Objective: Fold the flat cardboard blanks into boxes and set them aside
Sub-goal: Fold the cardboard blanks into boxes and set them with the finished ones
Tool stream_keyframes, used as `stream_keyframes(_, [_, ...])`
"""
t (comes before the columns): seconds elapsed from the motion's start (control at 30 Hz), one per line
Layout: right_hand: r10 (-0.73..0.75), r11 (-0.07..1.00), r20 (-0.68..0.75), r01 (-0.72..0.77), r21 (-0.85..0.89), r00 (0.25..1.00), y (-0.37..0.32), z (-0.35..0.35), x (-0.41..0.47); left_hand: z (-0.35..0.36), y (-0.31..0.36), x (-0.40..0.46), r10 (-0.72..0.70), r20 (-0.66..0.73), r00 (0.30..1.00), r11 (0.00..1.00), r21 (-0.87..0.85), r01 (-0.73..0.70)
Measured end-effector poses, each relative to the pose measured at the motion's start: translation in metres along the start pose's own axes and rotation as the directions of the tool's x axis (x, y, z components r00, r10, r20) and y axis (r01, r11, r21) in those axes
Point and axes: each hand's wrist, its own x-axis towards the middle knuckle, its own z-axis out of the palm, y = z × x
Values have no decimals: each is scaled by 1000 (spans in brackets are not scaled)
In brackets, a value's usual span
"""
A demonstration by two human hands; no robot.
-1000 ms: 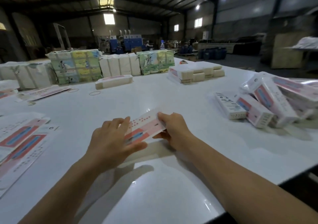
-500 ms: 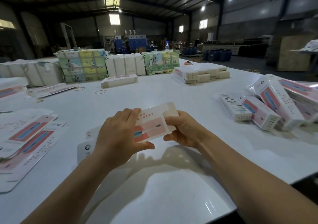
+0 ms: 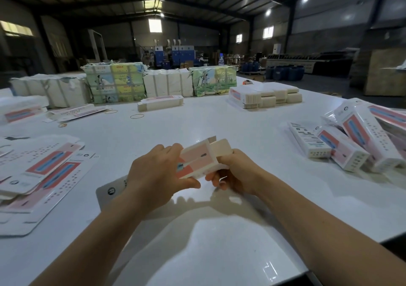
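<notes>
On the far left of the white counter [image 3: 219, 121], a loose spread of flat cardboard blanks [image 3: 39, 171] lies overlapping, printed pink with blue stripes and rows of small dots. Behind them, near the counter's far edge, stand white wrapped bundles [image 3: 52, 90] and a green-and-yellow printed bundle [image 3: 114, 83], with a few rubber bands [image 3: 136, 116] lying loose in front.

Toward the middle, the left hand [image 3: 158, 175] grips the near end of a partly folded box [image 3: 197, 160], fingers curled over its top and thumb underneath. The box is lifted off the counter, tilted up, with its pink panel facing the camera and a white flap sticking out at its far end. The right hand [image 3: 237, 173] clamps the box's right side, fingers curled under it. A flat white blank [image 3: 109, 191] lies on the counter just below the left wrist.

Farther back sit a short banded stack of blanks [image 3: 160, 103] and a larger white stack [image 3: 263, 96].

On the right, finished boxes [image 3: 351, 140] lie heaped together, touching one another, well apart from the hands.
</notes>
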Motion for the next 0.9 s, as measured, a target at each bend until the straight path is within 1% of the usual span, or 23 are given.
stream_keyframes(0.07, [-3,999,-35,5,43,999,-4,2,0,-2,-2,2,-36,-3,999,999,-26,36])
stream_keyframes(0.1, [-21,997,-98,28,72,995,-5,3,0,-4,-3,3,-59,-9,998,998,-29,58])
stream_keyframes(0.13, [-61,993,-188,79,91,980,-5,5,1,-5,-3,4,-86,-13,996,996,-21,86])
stream_keyframes(0.17, [-124,984,-298,156,85,946,-5,7,0,-6,-4,4,-115,-14,993,993,-11,114])
stream_keyframes(0.2, [-201,970,-411,238,40,889,-4,7,0,-7,-5,5,-137,-16,990,991,-7,137])
stream_keyframes(0.23, [-280,952,-507,302,-40,815,-2,8,-1,-7,-6,5,-155,-18,988,988,-12,154])
stream_keyframes(0.27, [-366,927,-569,342,-154,736,0,9,-2,-6,-7,6,-169,-16,985,985,-23,169])
stream_keyframes(0.3, [-461,887,-579,361,-286,673,3,10,-2,-5,-8,6,-181,-8,984,983,-39,180])
stream_keyframes(0.33, [-550,832,-540,364,-419,636,4,12,-2,-4,-8,5,-188,5,982,980,-59,188])
stream_keyframes(0.37, [-616,772,-476,360,-524,627,6,15,-2,-2,-7,5,-190,22,981,978,-82,191])
stream_keyframes(0.4, [-655,720,-412,356,-595,634,7,19,-2,-1,-7,4,-188,40,981,976,-106,191])
stream_keyframes(0.43, [-663,695,-373,349,-628,649,9,21,-1,0,-6,4,-184,54,981,974,-127,190])
stream_keyframes(0.47, [-651,698,-361,339,-631,668,10,22,-1,1,-5,3,-179,65,982,972,-146,187])
stream_keyframes(0.53, [-615,728,-371,320,-606,696,11,23,-1,3,-2,4,-172,76,982,969,-167,182])
stream_keyframes(0.6, [-574,761,-365,312,-570,733,10,25,-3,5,0,5,-163,66,984,973,-155,172])
stream_keyframes(0.7, [-504,834,-359,335,-439,785,7,29,-6,6,2,5,-121,38,992,984,-127,125])
stream_keyframes(0.77, [-515,829,-329,363,-425,792,6,30,-7,7,1,6,-77,43,996,991,-107,82])
stream_keyframes(0.9, [-572,760,-247,392,-519,782,5,30,-6,8,-5,6,-16,72,997,996,-85,22])
